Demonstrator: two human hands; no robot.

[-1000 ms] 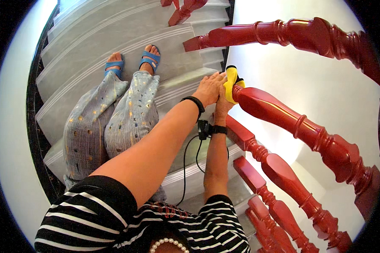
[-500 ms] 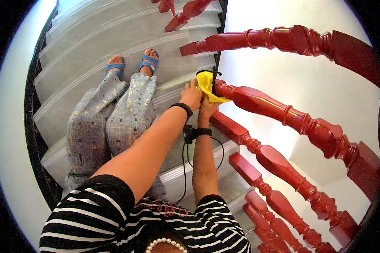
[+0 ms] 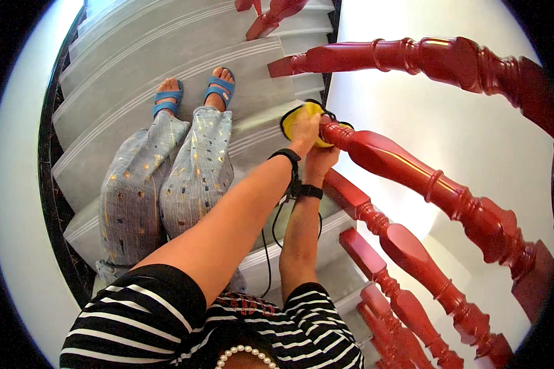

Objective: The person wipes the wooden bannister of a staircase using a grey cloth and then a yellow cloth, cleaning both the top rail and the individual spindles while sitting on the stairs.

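Observation:
A yellow cloth (image 3: 293,117) with a black edge is wrapped about the foot of a red turned baluster (image 3: 388,152). My left hand (image 3: 305,131) grips the cloth on the near left side of the post, fingers curled over it. Just below and to the right, my right hand (image 3: 321,161) reaches around the post's other side and closes on the cloth's lower part. Some of its fingers are hidden behind the cloth and post. Both wrists wear black bands, and a black cable (image 3: 268,261) hangs beneath them.
More red balusters (image 3: 412,55) stand along the stair's right side, with a drop beyond them. Grey stone steps (image 3: 129,67) curve away to the upper left. My feet in blue sandals (image 3: 218,90) rest on a step. A pale wall (image 3: 24,184) is at left.
My left hand has moved right onto the cloth, from its left edge to the post. The right hand has shifted slightly right and the cloth is now bunched closer around the baluster.

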